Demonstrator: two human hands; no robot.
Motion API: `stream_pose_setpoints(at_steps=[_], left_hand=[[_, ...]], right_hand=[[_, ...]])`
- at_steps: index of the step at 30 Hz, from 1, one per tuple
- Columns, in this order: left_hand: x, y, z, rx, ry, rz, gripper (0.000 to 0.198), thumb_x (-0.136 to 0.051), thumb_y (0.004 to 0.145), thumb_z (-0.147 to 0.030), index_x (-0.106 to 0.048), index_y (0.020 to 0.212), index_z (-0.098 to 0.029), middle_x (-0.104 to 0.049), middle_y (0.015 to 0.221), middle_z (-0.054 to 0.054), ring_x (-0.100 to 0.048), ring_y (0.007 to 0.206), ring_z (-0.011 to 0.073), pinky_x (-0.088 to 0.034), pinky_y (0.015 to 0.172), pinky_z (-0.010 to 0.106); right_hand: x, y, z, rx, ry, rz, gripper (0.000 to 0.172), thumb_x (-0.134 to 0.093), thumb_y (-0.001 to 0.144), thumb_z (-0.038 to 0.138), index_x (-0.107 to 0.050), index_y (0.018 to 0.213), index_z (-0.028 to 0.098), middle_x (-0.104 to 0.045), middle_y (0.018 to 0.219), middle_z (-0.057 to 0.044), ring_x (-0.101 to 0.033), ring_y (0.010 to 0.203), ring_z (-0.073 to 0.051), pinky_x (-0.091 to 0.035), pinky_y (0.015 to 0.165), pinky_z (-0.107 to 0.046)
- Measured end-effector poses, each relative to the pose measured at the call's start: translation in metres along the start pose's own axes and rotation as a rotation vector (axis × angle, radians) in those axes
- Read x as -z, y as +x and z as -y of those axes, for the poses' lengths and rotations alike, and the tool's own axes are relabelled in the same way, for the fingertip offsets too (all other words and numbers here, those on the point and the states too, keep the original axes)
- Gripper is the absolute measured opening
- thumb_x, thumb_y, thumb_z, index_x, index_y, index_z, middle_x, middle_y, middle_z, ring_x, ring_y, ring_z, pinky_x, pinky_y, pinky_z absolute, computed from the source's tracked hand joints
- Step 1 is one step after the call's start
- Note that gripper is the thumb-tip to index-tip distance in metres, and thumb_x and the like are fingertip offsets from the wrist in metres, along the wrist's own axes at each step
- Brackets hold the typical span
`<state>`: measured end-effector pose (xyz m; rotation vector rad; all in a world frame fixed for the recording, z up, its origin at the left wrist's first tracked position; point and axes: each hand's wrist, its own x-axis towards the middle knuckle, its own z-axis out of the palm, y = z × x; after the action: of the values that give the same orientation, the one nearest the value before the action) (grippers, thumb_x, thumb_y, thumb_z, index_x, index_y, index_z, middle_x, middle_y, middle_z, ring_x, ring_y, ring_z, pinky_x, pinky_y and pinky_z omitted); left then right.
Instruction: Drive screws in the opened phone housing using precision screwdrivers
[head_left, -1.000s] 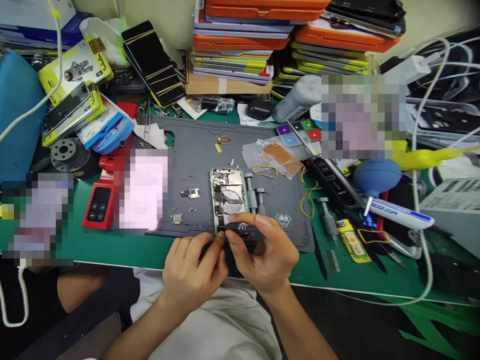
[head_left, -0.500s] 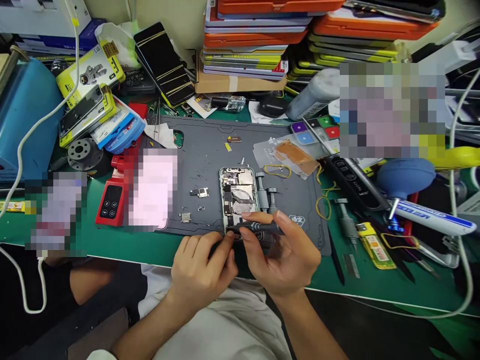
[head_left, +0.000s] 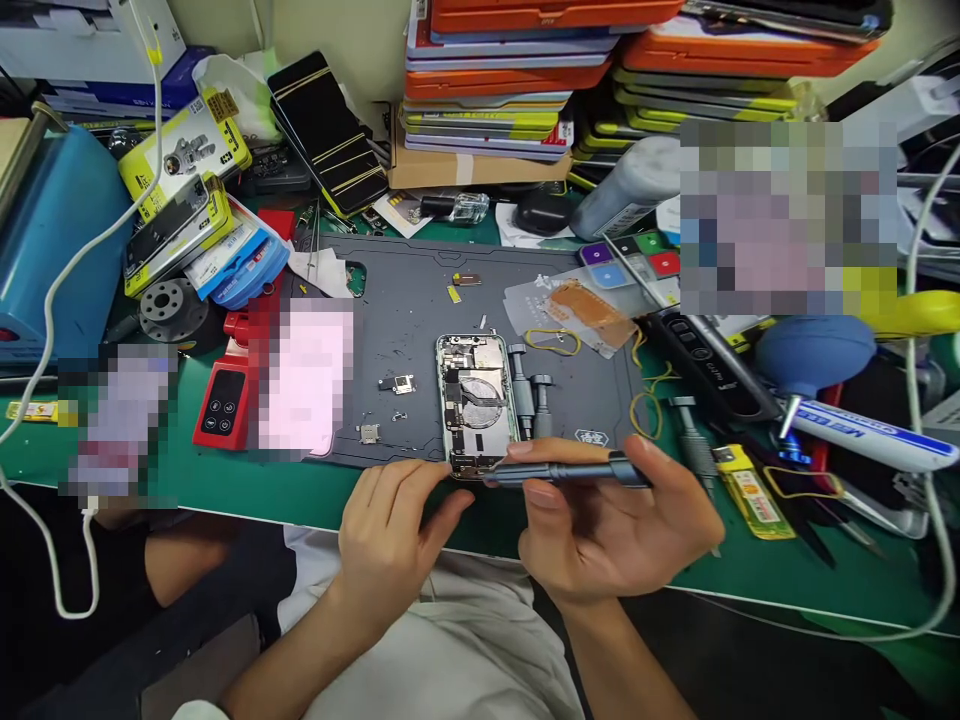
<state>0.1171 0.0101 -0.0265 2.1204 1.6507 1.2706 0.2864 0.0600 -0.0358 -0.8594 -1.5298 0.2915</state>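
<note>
An opened smartphone point(head_left: 486, 413) lies on the dark grey work mat point(head_left: 405, 300), its inner boards and a round coil showing. My left hand point(head_left: 390, 530) is at the phone's lower left corner, index fingertip against the edge, thumb held apart. My right hand point(head_left: 626, 530) grips a dark grey screwdriver point(head_left: 559, 473), held nearly level with its tip pointing left over the phone's bottom end. Whether the tip touches a screw is too small to tell. Left of the phone lie a small metal bracket point(head_left: 397, 384) and a silver part point(head_left: 370, 434).
Two more screwdrivers point(head_left: 523, 385) lie just right of the phone. A red device point(head_left: 223, 405) stands at left beside a blurred pink-white panel point(head_left: 304, 375). Rubber bands point(head_left: 553, 342), a blue air blower point(head_left: 814, 350) and a battery point(head_left: 754, 490) lie rightward. Stacked boxes point(head_left: 502, 80) line the back.
My right hand has moved right and drawn back a little with the screwdriver, which now shows more of its length. My left thumb has spread away from its fingers.
</note>
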Motion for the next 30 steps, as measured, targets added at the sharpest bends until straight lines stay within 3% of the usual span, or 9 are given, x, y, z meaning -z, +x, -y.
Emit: stream_pose_setpoints(at_steps=[6, 17, 25, 30], left_hand=[[0.0028, 0.0015, -0.0006, -0.005, -0.006, 0.033, 0.013, -0.068, 0.111, -0.015, -0.074, 0.120, -0.021, -0.085, 0.102, 0.004, -0.077, 0.088, 0.0167, -0.061, 0.080, 0.031], [0.0051, 0.0041, 0.0009, -0.014, -0.024, 0.033, 0.011, -0.072, 0.109, -0.014, -0.076, 0.116, -0.020, -0.085, 0.101, 0.004, -0.078, 0.089, 0.0163, -0.063, 0.082, 0.031], [0.0065, 0.0049, 0.0011, -0.020, -0.065, 0.009, 0.012, -0.072, 0.108, -0.012, -0.079, 0.113, -0.021, -0.085, 0.097, 0.003, -0.080, 0.084, 0.0152, -0.064, 0.078, 0.028], [0.0078, 0.0049, 0.0014, 0.004, -0.109, 0.015, 0.015, -0.076, 0.106, -0.012, -0.081, 0.115, -0.023, -0.087, 0.100, 0.002, -0.082, 0.086, 0.0148, -0.066, 0.080, 0.028]], right_hand=[[0.0012, 0.0013, 0.0031, 0.013, 0.087, 0.093, 0.070, -0.075, 0.101, 0.011, -0.055, 0.165, 0.030, -0.086, 0.102, -0.005, -0.085, 0.078, -0.023, -0.074, 0.064, -0.036], [-0.0008, 0.0049, 0.0036, 0.007, 0.180, 0.088, 0.070, -0.072, 0.101, 0.006, -0.053, 0.166, 0.026, -0.084, 0.107, -0.009, -0.086, 0.086, -0.023, -0.076, 0.072, -0.035], [-0.0026, 0.0074, 0.0057, -0.063, 0.215, 0.127, 0.065, -0.066, 0.106, 0.011, -0.048, 0.166, 0.030, -0.083, 0.107, -0.007, -0.085, 0.083, -0.022, -0.076, 0.070, -0.038], [-0.0026, 0.0078, 0.0081, -0.123, 0.213, 0.096, 0.062, -0.065, 0.108, 0.015, -0.048, 0.166, 0.030, -0.081, 0.104, -0.006, -0.084, 0.084, -0.021, -0.073, 0.064, -0.031]])
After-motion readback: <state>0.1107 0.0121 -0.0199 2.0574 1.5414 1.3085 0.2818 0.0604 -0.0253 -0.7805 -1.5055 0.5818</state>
